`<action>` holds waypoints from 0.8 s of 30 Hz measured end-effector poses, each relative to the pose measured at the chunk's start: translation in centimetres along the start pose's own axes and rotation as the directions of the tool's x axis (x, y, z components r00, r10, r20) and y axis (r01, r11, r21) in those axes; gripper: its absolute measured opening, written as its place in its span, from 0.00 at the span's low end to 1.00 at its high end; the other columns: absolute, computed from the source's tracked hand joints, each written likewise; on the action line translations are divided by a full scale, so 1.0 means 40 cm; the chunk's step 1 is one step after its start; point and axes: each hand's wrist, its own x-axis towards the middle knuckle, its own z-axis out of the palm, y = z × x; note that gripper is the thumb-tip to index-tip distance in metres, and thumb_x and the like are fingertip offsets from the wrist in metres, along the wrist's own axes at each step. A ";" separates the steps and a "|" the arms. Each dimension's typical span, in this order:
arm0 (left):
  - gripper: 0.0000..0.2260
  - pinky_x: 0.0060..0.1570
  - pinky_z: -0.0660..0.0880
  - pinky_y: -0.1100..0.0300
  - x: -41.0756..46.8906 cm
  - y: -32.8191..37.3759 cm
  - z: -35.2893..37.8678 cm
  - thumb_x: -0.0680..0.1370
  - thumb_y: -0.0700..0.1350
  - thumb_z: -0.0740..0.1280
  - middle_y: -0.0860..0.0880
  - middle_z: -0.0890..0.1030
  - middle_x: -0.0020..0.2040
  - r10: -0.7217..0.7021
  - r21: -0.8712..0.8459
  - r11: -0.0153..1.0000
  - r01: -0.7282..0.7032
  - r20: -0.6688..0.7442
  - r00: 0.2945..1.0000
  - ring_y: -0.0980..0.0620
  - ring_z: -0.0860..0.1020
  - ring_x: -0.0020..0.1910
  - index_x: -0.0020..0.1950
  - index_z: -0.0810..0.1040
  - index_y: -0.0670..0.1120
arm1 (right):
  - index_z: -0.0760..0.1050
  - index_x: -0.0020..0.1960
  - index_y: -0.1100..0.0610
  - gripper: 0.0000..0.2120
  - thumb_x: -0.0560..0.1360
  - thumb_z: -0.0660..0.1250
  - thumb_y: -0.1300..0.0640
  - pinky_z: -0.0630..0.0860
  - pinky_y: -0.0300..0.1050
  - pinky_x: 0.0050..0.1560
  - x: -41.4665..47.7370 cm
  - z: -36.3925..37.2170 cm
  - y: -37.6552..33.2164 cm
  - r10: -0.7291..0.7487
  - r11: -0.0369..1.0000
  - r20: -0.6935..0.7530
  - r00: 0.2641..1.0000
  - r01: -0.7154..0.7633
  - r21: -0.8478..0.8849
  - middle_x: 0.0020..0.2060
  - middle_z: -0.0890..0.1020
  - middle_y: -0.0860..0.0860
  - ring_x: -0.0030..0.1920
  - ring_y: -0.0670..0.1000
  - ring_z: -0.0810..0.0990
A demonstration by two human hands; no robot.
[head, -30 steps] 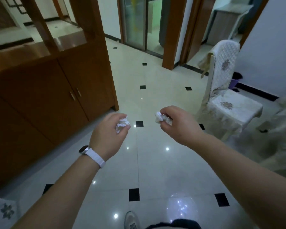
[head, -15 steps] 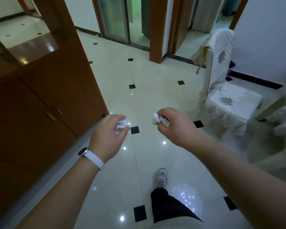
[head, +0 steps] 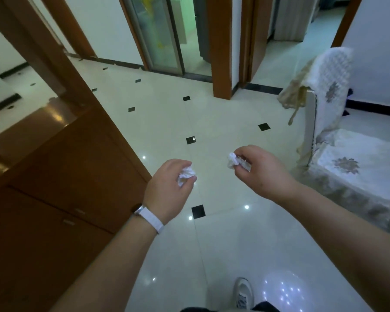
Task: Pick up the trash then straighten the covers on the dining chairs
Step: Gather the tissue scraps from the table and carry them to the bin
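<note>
Two hands, left hand [head: 167, 190] fingers curled round white wad [head: 186, 174], right hand [head: 266, 174] fingers pinching crumpled scrap [head: 232, 159]

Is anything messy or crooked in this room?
Yes. On the white dining chair, the quilted white back cover looks crooked, and a beige fringed cloth hangs bunched off its side. The left hand and right hand each grip a crumpled white paper wad.
</note>
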 end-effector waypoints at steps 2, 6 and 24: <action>0.12 0.54 0.67 0.67 0.062 0.002 0.022 0.75 0.45 0.71 0.53 0.79 0.56 0.008 -0.009 1.000 -0.007 0.021 1.000 0.59 0.74 0.54 0.59 0.80 0.47 | 0.74 0.47 0.49 0.03 0.77 0.62 0.51 0.70 0.44 0.41 0.051 -0.015 0.023 0.021 1.000 -0.017 1.000 -0.021 0.005 0.40 0.74 0.42 0.42 0.46 0.73; 0.12 0.54 0.68 0.66 0.195 -0.006 0.065 0.75 0.44 0.71 0.53 0.79 0.56 0.022 -0.038 0.999 -0.020 0.035 0.999 0.57 0.75 0.55 0.59 0.80 0.47 | 0.75 0.49 0.49 0.05 0.78 0.62 0.50 0.70 0.43 0.41 0.148 -0.029 0.064 0.055 0.998 -0.035 0.998 -0.055 -0.005 0.40 0.74 0.42 0.42 0.45 0.73; 0.12 0.51 0.68 0.66 1.029 -0.257 0.206 0.75 0.43 0.72 0.52 0.79 0.53 0.251 -0.240 0.944 -0.228 0.073 0.965 0.56 0.76 0.51 0.58 0.80 0.46 | 0.76 0.58 0.51 0.10 0.77 0.66 0.53 0.77 0.48 0.47 0.839 -0.029 0.157 0.199 0.929 -0.143 0.969 -0.233 -0.286 0.47 0.77 0.46 0.45 0.47 0.75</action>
